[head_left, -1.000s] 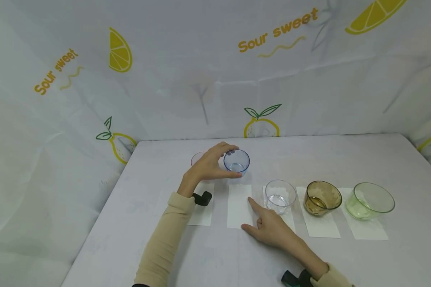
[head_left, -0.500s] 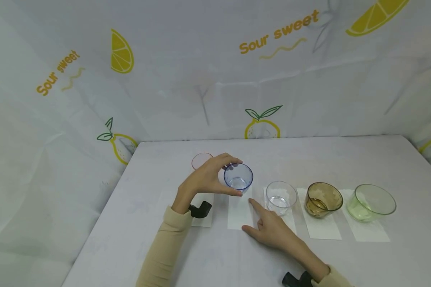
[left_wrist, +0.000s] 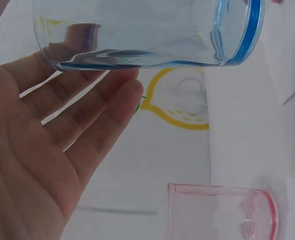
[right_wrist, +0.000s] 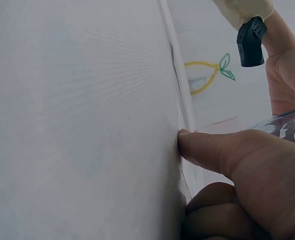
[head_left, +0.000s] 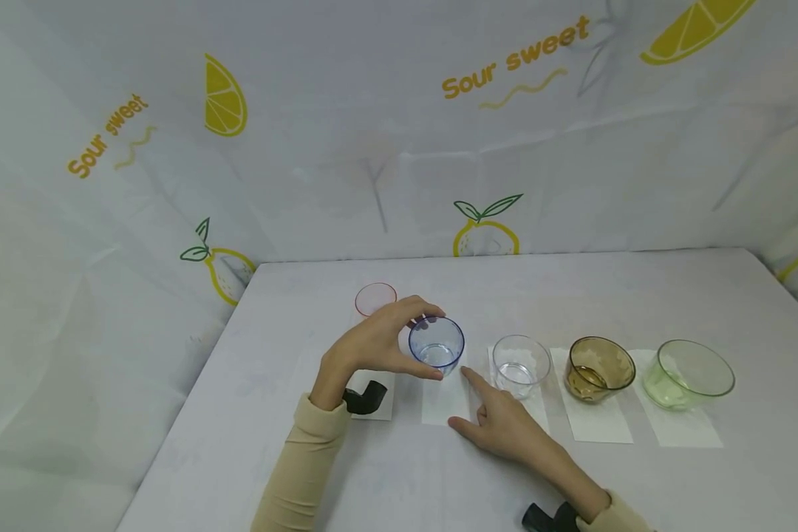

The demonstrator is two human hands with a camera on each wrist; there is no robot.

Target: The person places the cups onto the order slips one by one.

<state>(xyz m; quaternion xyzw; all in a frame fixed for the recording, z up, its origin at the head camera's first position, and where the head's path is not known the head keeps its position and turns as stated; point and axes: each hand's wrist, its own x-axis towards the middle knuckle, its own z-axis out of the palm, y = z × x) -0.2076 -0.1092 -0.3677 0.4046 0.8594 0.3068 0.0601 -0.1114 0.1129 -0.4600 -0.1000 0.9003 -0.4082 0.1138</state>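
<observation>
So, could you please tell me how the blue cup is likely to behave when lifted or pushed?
The blue cup seems stiff, its rim looking round in the grip of the left hand. Its smooth, shiny wall could make it slippery. The thick-looking base in the left wrist view suggests it may feel slightly heavy for its size.

Blue cup (head_left: 437,346), mid-frame, was translucent, its rim darker blue. Pink cup (head_left: 375,298) left of it showed a red rim. Toward the right: colourless cup (head_left: 515,375), amber-brown cup (head_left: 598,369), pale green cup (head_left: 681,380). Paper strips (head_left: 442,406) and tabletop (head_left: 239,443) were white. Backdrop (head_left: 319,111) was white, printed with yellow lemon wedges (head_left: 226,100), green-leaved yellow lemons (head_left: 487,238), orange-yellow "Sour sweet" lettering (head_left: 488,72). Sleeves (head_left: 299,473) were beige.
</observation>
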